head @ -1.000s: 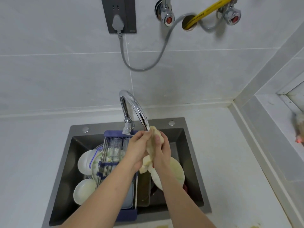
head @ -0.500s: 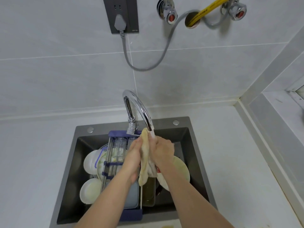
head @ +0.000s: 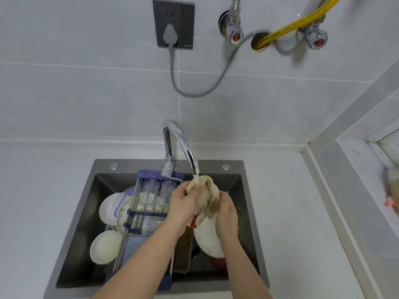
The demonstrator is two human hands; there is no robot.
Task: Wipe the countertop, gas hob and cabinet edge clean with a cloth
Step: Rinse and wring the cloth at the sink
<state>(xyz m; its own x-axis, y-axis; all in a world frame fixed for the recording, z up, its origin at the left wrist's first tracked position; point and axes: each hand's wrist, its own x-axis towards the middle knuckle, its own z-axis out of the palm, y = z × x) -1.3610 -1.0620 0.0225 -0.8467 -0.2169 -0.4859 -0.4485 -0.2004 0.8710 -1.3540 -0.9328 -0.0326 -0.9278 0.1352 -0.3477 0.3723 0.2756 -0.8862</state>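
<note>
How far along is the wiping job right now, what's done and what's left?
Nothing looks wiped yet. In hand: the left hand and right hand grip the cloth under water running from the faucet, over the dish-filled sink. Left: the countertop awaits wiping; the gas hob and cabinet edge are out of view.

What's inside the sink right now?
The sink holds bowls, a plate and a rack with glass jars. Arms and cloth hide the rest.
</note>
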